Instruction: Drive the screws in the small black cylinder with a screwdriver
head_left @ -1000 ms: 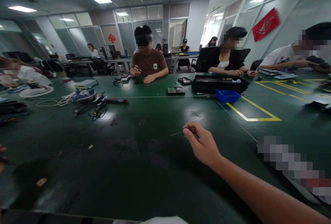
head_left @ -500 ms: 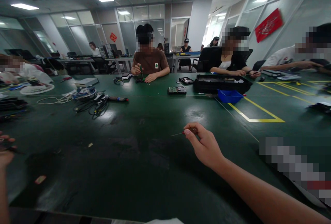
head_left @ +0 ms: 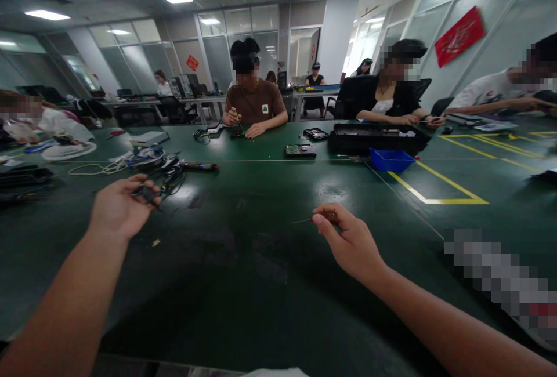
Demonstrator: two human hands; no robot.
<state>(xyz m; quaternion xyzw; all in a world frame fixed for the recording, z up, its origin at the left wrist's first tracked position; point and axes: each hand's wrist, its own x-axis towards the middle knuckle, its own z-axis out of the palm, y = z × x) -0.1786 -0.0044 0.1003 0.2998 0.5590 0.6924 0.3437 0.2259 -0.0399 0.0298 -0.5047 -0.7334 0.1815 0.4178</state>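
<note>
My right hand (head_left: 348, 240) hovers over the green table (head_left: 261, 261) at centre right, fingers closed on a small screwdriver (head_left: 315, 218) whose thin shaft points left. My left hand (head_left: 119, 206) is raised over the table at the left, fingers pinched on a small dark object (head_left: 145, 194) that I cannot make out. A tangle of black cables (head_left: 167, 177) lies just beyond the left hand.
A circuit board (head_left: 300, 150), a black tray (head_left: 376, 138) and a blue bin (head_left: 390, 159) sit farther back. Yellow tape lines (head_left: 435, 188) mark the right side. Other people work along the far and side edges. A white fan (head_left: 67, 149) lies far left.
My left arm has swung in from the left edge to mid-table, its fingers closed on a small dark thing. The right hand stays almost still with the screwdriver.
</note>
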